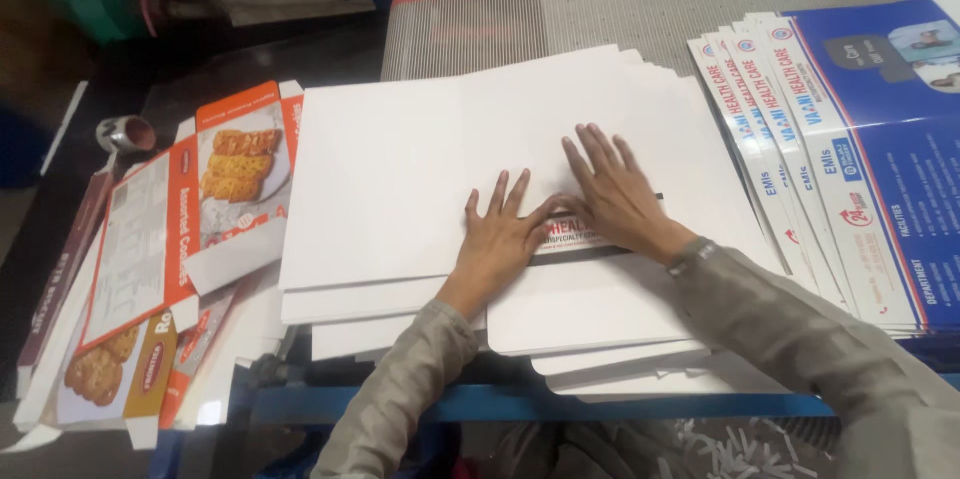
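Both my hands lie flat, fingers spread, on a large white card sheet (400, 169) that tops a fanned pile of similar white sheets (590, 314). My left hand (500, 234) presses near the sheet's middle front. My right hand (612, 191) rests just beside it, thumbs nearly touching. Under my palms a strip of a printed sheet (565, 239) with red lettering and a dark band shows. Neither hand holds anything. Grey-brown sleeves cover both forearms.
A fanned stack of blue and white printed folders (850, 159) lies at the right. Flattened orange and white biscuit cartons (170, 239) lie at the left. A ribbed grey surface (560, 19) runs behind. The blue table edge (560, 404) is in front, paper shreds below.
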